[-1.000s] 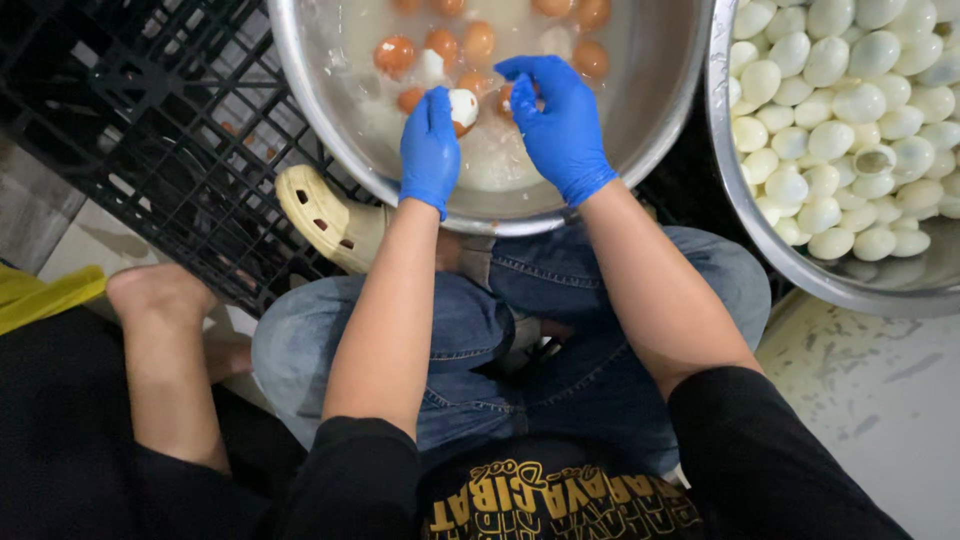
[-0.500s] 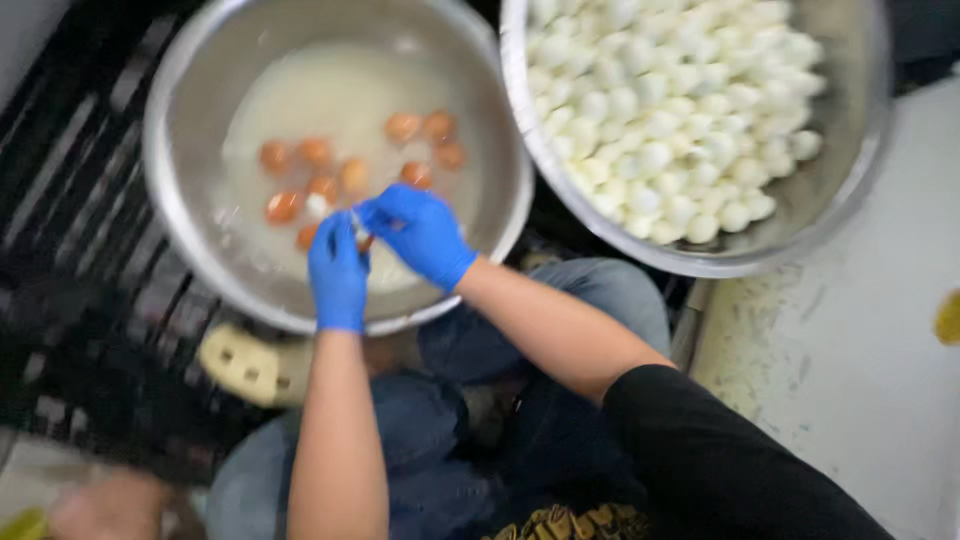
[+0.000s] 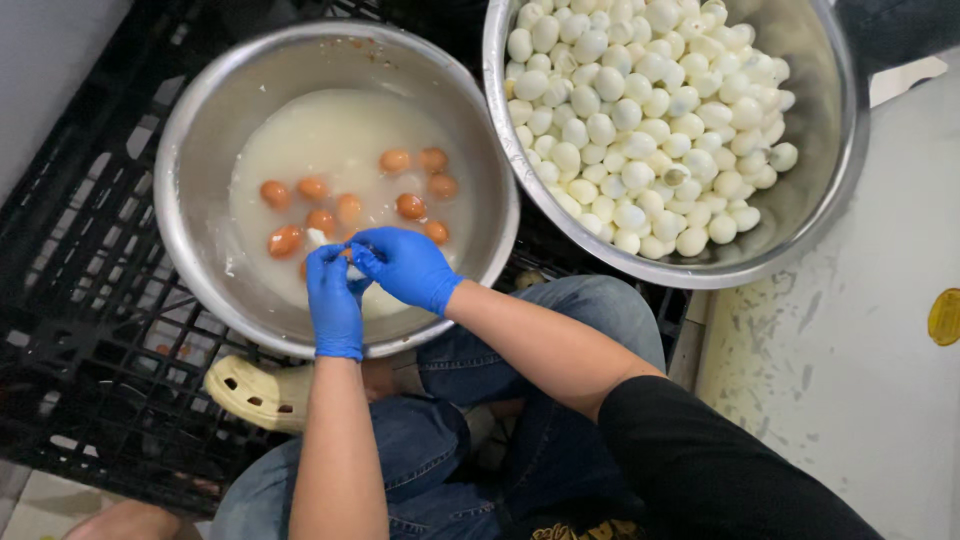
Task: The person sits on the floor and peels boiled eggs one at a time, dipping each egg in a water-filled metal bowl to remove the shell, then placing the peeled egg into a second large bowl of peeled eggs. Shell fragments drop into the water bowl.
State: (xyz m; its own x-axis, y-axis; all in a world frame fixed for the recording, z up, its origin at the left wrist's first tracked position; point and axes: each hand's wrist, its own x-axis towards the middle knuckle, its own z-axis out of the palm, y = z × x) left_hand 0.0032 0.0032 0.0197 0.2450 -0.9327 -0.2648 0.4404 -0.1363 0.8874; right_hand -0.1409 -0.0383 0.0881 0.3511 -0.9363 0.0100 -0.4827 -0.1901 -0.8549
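- Looking down from head height at a seated person in jeans and a black top, both hands in blue gloves.
- The left hand and right hand meet over the near side of a steel bowl, fingertips touching.
- Between them is a small white egg, mostly hidden by the gloves. The left fingers are curled shut around it; the right fingers are bent and pinched together on its top.
- A bit of white shell shows just above the left thumb.
- The bowl holds cloudy white water with about ten brown eggs floating in it, just beyond the hands.
- A second, bigger steel bowl sits to the right, its rim just beside the first bowl's rim. It is heaped with white peeled eggs.
- Both bowls rest on a black plastic crate.
- A yellow clog lies under the near rim of the first bowl, by the person's knee.
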